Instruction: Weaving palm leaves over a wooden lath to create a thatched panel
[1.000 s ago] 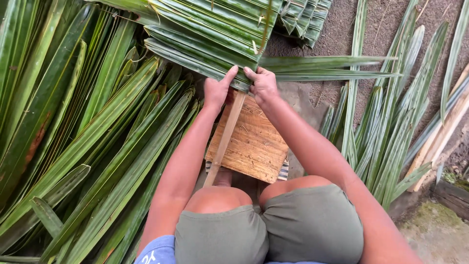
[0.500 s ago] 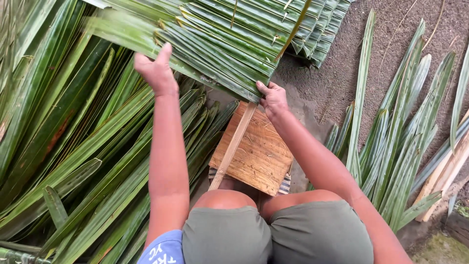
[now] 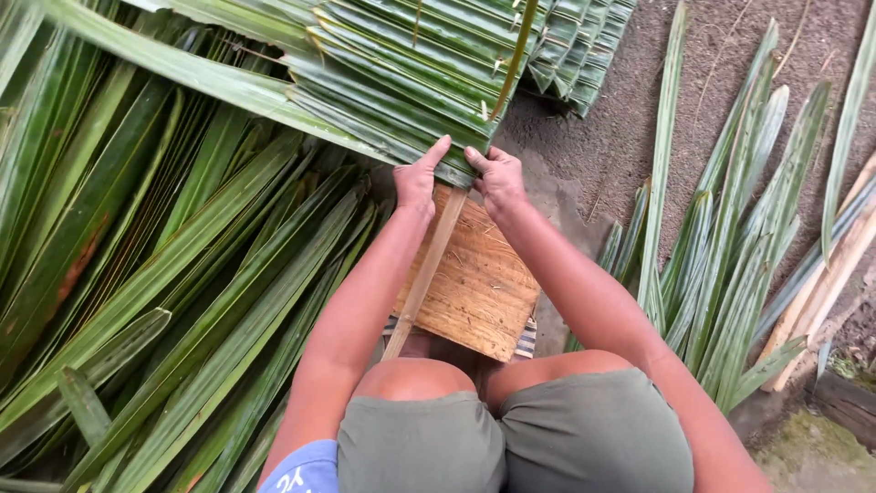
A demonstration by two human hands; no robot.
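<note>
My left hand (image 3: 418,178) and my right hand (image 3: 495,177) sit side by side on the near edge of a panel of folded green palm leaves (image 3: 401,73). Both pinch a folded leaf where it wraps over a thin bamboo slat (image 3: 429,274). The slat runs from the hands back toward my knees. Under it lies a square wooden board (image 3: 484,288). A long green leaf (image 3: 182,78) stretches from the panel out to the upper left.
A thick heap of long loose palm leaves (image 3: 155,292) fills the left side. More cut leaves (image 3: 730,256) and pale sticks (image 3: 821,292) lie on the bare dirt ground (image 3: 630,119) at right. A stone edge (image 3: 844,402) is at lower right.
My left hand, which reached out to the upper left over the leaves, has come back beside my right hand at the panel's edge. A long leaf now lies across toward the upper left.
</note>
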